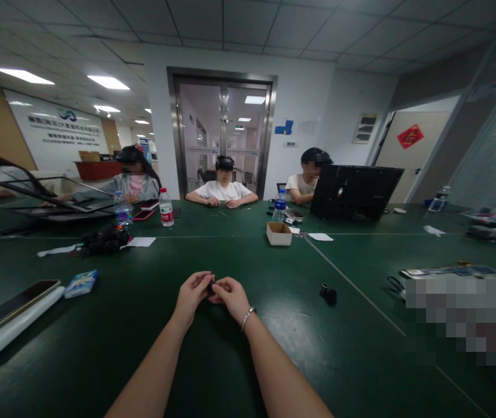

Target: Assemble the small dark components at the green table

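Note:
Over the middle of the dark green table [187,255], my left hand [192,296] and my right hand [231,295] meet at the fingertips. Both are closed in a pinch on one small dark object [211,287], mostly covered by the fingers, so its kind cannot be made out. A metal bracelet [248,318] circles my right wrist. To the right of my hands, apart from them, lies a small black cylindrical part [328,294].
An open cardboard box [279,234] stands beyond my hands, near water bottles [166,207]. At left lie a phone [13,310], a blue packet [81,284] and black cables [105,239]. A monitor [356,193] stands at right. Several people sit across the table.

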A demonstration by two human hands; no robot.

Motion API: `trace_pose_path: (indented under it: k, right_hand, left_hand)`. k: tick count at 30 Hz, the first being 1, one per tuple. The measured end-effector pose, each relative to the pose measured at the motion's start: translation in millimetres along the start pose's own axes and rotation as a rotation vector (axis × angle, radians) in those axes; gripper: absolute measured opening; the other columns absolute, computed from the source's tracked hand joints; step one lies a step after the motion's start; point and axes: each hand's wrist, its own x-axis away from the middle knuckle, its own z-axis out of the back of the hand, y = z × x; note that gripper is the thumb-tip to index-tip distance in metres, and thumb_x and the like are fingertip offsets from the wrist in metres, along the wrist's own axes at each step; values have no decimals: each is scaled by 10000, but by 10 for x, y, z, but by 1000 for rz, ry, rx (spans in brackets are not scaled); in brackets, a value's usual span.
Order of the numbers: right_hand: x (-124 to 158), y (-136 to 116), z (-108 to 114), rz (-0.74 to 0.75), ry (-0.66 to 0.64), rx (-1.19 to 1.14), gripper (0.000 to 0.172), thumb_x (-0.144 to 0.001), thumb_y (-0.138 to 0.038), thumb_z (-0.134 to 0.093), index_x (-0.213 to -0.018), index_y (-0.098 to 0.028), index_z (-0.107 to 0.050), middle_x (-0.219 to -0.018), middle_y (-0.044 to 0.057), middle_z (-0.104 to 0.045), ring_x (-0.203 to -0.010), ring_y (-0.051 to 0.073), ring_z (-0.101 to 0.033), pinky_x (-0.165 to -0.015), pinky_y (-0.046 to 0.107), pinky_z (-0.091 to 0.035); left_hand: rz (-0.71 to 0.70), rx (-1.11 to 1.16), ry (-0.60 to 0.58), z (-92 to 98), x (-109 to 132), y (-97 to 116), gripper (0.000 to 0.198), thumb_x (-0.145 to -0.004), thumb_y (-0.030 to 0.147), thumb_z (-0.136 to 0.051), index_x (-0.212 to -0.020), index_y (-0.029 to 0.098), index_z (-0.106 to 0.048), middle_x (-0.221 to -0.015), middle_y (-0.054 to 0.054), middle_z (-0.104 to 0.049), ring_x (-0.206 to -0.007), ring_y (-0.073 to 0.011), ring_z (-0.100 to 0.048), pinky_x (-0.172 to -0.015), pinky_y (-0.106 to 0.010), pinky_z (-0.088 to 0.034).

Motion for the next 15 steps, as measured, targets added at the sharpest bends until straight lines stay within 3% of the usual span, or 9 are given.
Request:
trace_pose_path:
  k: [4,7,12,15]
  right_hand:
    - [23,-18,-2,53,63,11,435,-489,-370,-780,-783,-146,-551,-664,-35,-555,-514,120,-615,-535,257,-528]
    - [32,-32,15,72,52,49,397,-491,-301,-781,-791,-142,-575,-722,-32,-533,-539,102,-607,-568,259,-539]
    - [-9,-41,86,77,82,44,379,-515,-297,-764,-806,-154,-568,-750,-27,-532,-523,96,-595,-554,261,-532]
    - [-42,-41,115,86,84,69,370,-504,-285,-767,-793,-153,-576,-744,-28,-530,-537,96,-591,-574,264,-530]
  left_hand:
    - [-86,-475,97,122,-6,13,408,-636,564,-616,-666,159,-583,-642,-26,-606,-615,-155,-559,-552,-239,-413]
    - [-140,-783,116,194,9,55,459,-728,592,-475,-540,179,-545,-510,-8,-519,-514,-147,-481,-490,-239,-322]
    - [-129,-622,-126,204,2,104,361,-730,530,-509,-847,202,-602,-781,-23,-618,-659,-159,-545,-544,-227,-370]
    - [-123,-689,-165,176,-8,100,372,-760,538,-462,-745,190,-592,-699,-14,-597,-644,-156,-540,-572,-235,-374]
